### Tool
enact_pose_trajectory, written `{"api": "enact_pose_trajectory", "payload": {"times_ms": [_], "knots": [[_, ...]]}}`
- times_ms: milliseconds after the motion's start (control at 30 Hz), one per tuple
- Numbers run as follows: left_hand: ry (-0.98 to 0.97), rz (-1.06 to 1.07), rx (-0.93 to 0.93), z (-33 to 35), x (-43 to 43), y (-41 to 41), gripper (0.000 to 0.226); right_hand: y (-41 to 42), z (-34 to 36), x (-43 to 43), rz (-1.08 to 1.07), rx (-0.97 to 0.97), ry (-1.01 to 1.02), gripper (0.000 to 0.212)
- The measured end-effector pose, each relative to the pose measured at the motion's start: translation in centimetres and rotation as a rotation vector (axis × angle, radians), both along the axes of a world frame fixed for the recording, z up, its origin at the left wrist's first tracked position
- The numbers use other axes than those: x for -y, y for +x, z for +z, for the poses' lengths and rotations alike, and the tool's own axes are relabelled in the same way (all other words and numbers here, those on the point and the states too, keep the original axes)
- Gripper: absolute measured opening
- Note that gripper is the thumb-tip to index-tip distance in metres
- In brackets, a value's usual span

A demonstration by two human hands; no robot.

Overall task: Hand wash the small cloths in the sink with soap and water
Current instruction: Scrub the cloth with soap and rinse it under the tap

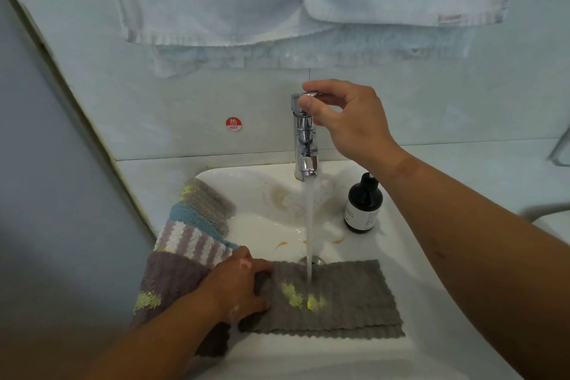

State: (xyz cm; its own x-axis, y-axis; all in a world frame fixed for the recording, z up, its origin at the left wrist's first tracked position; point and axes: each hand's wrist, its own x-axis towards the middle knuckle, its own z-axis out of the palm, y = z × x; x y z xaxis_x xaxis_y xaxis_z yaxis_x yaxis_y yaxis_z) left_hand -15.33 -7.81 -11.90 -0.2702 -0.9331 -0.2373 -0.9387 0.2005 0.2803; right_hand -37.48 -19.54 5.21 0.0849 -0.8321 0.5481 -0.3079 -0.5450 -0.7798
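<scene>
- The grey cloth [339, 296] lies flat in the bottom of the sink [407, 250], lower middle of the frame. It's right under the water [310, 225], and its far edge partly covers the drain [317, 261].
- Your left hand [243, 284] grips that cloth at its left edge, fingers curled over it, just left of centre at the bottom.
- Your right hand [348, 120] is up in the middle of the frame, pinching the tap handle [297, 99] on top of the tap [305, 145], well apart from the cloth.
- Handling guess: it's a thin, ribbed cloth, soft and floppy. It's probably light when dry, but I'd expect it to get heavy and clingy once soaked. It looks doubled over, so the layers may slide on each other.
- I reckon you're better off bunching a fistful around the yellow stain [296, 298] than lifting by a corner, so you can rub the spot against itself.
- The striped cloth [185, 244] hangs over the sink's left rim, just beside your left wrist. It's fluffier, so it'll likely drink more water and be harder to wring.
- The soap bottle [362, 207] stands at the right side of the sink, near the tap and below your right wrist. A smooth bottle and wet fingers could be slippery, so watch that.
</scene>
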Motion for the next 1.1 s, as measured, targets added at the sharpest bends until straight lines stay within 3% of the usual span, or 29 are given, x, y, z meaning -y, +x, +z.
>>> {"api": "enact_pose_trajectory", "payload": {"times_ms": [1100], "knots": [[-0.020, -0.012, 0.006, -0.76, 0.29, 0.24, 0.073, 0.21, -0.01, -0.39, -0.007, 0.013, 0.004, 0.030]]}}
